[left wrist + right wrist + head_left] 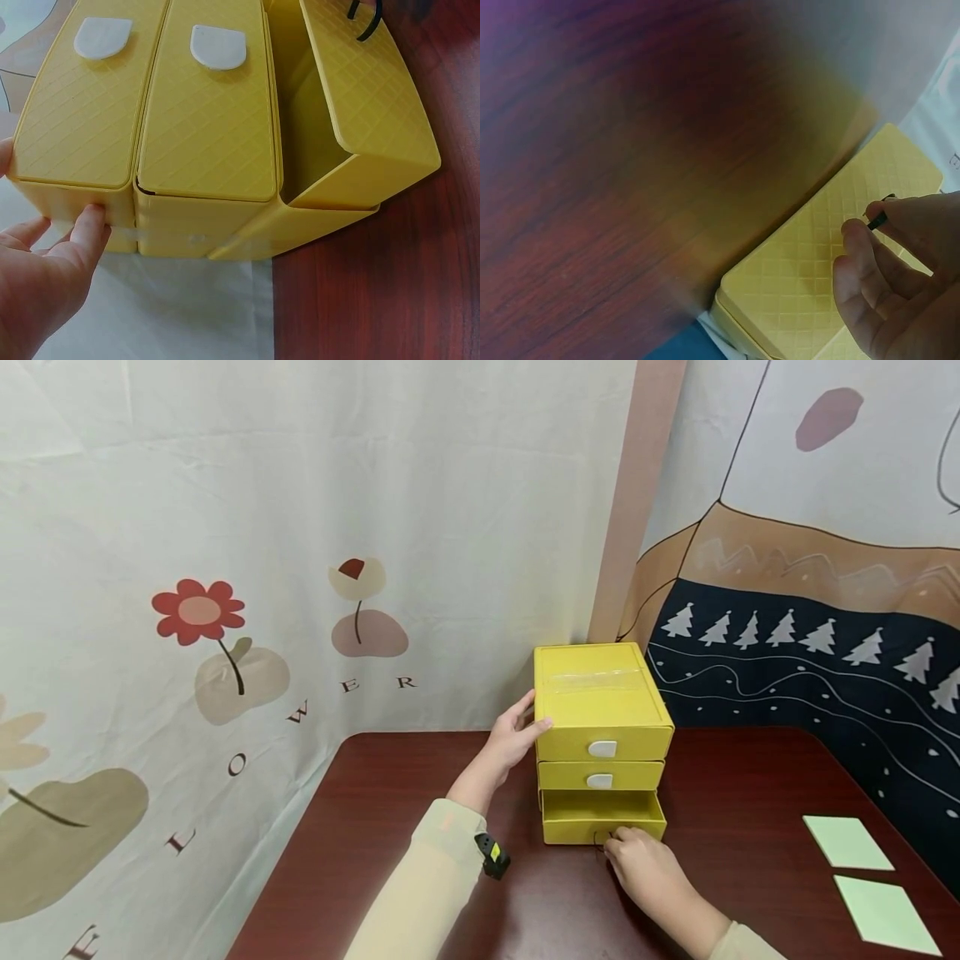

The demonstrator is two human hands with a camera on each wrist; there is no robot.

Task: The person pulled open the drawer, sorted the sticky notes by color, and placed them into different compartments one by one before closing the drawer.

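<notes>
A yellow three-drawer box (606,681) stands on the table, its bottom drawer (570,832) pulled partly out. My left hand (516,733) rests against the upper left side of the box, fingers spread and fairly straight; in the left wrist view the thumb presses near the top drawer's edge. At the front of the bottom drawer, my right hand (645,868) pinches a thin black curved piece (879,220) between thumb and fingertips. The left wrist view shows that black piece against the drawer front; I cannot tell its kind. The two upper drawers are closed, with white tab handles (602,749).
Two pale green square sheets (847,842) lie on the dark red table (382,827) at the right. A printed cloth (480,527) hangs behind the box. A black wrist camera (492,856) sits on the left sleeve.
</notes>
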